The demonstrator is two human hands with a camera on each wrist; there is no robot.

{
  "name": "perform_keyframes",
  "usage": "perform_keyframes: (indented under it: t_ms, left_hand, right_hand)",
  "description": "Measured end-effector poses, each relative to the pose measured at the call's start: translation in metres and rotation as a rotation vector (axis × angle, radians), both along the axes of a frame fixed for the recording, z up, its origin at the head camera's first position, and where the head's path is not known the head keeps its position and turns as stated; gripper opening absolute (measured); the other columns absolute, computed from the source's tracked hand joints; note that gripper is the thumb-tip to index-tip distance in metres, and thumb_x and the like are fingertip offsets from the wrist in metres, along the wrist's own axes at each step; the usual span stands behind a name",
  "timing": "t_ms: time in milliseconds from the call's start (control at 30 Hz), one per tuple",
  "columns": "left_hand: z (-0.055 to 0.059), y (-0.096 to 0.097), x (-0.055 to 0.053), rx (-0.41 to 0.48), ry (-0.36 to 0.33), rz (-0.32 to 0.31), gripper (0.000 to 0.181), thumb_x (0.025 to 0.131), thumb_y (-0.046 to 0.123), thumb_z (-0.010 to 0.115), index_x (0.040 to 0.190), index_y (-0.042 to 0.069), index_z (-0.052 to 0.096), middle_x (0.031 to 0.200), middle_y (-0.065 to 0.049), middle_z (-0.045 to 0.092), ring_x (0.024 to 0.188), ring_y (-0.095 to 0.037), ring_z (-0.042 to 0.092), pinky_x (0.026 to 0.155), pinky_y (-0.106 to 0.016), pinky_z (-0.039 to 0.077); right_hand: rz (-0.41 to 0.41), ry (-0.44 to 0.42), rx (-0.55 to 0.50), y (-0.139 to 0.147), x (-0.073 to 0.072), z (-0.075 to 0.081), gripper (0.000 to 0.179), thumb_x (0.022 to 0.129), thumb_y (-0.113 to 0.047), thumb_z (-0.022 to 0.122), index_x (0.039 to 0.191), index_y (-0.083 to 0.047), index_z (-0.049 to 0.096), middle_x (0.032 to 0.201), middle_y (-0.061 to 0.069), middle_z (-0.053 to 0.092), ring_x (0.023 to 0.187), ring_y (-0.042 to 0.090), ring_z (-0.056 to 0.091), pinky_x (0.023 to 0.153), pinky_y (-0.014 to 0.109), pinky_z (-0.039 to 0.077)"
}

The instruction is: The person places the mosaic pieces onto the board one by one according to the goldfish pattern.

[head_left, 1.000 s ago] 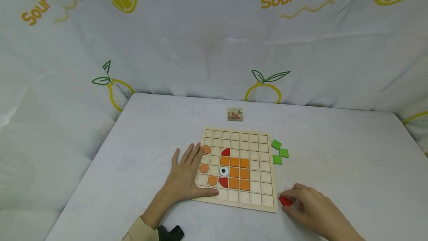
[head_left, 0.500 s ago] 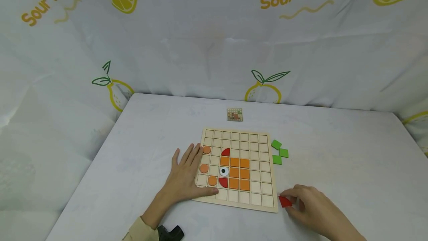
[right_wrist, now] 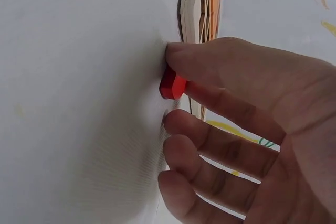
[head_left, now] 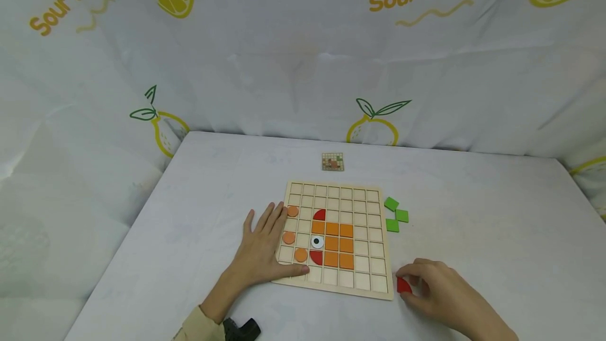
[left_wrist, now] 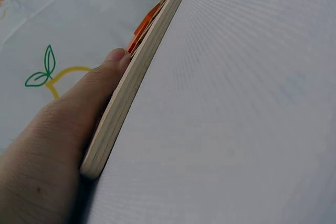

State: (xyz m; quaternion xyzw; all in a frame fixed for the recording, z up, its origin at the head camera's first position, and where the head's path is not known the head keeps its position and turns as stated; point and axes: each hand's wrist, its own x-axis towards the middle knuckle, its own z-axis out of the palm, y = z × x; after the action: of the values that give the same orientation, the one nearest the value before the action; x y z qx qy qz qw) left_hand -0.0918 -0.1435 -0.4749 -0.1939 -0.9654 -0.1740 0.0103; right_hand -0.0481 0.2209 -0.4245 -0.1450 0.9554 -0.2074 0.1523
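Note:
My right hand (head_left: 440, 291) pinches a red quarter-circle tile (head_left: 403, 285) between thumb and fingers, just off the near right corner of a wooden grid board (head_left: 340, 193). In the right wrist view the red tile shows edge-on, close to the white tabletop, with the other fingers loosely bent. Across the board's left side lies my left hand (head_left: 258, 251), fingers spread and thumb along the near edge. Set in the board are orange square tiles (head_left: 332, 244), orange round tiles (head_left: 300, 255), a white eye tile (head_left: 316, 242) and two red quarter-circles (head_left: 320, 214).
Three green square tiles (head_left: 401, 216) lie right of the board. A small pattern card (head_left: 333, 162) sits beyond its far edge. Near the left forearm is a black object (head_left: 242, 329), partly cut off. A lemon-print cloth (head_left: 293, 78) hangs behind the table.
The red quarter-circle tile has turned between my right fingers, which stay at about the same spot. My left hand has not moved.

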Motion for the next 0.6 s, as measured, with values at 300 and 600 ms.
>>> perform_keyframes:
  t_ms: [300,600]
  left_hand:
    - [0.0004,0.0001,-0.0002,-0.013,0.007,-0.003,0.132,0.069,0.095,0.053,0.164,0.009,0.021,0.172,-0.010,0.021,0.161,-0.032,0.017,0.123,-0.070,0.005]
    - [0.0004,0.0000,0.0002,-0.008,0.000,0.001,0.131,0.069,0.093,0.056,0.164,0.009,0.022,0.172,-0.010,0.021,0.161,-0.032,0.018,0.123,-0.070,0.005]
  right_hand:
    - [0.039,0.024,-0.058,0.0012,-0.0019,0.0011,0.020,0.077,-0.010,0.084,0.095,-0.014,0.079,0.070,-0.015,0.052,0.064,-0.004,0.041,0.056,0.017,0.040]
    - [-0.097,0.060,-0.039,-0.0056,-0.0011,0.0038,0.018,0.074,-0.012,0.086,0.091,-0.013,0.079,0.073,-0.011,0.062,0.066,-0.002,0.048,0.059,0.017,0.047]
